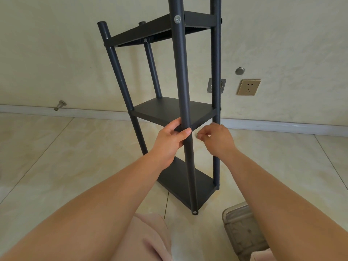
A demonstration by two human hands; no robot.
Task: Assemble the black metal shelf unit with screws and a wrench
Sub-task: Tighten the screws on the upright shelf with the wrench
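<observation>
The black metal shelf unit (169, 110) stands upright on the tiled floor, with three flat shelves between round posts. My left hand (169, 142) grips the near front post (181, 81) at the corner of the middle shelf (162, 110), thumb across the post. My right hand (216, 140) is just right of that post, below the shelf's corner, its fingers pinching a small pale object that looks like a screw (197, 136). A silver screw head (177, 19) shows on the near post at the top shelf. No wrench is visible.
The unit stands close to a cream wall with a baseboard. A wall socket (248, 87), a metal bracket (216, 85) and a door stop (60, 105) are on the wall. A beige slipper (243, 230) lies at the lower right, and my pink-clad knee (150, 236) is at the bottom.
</observation>
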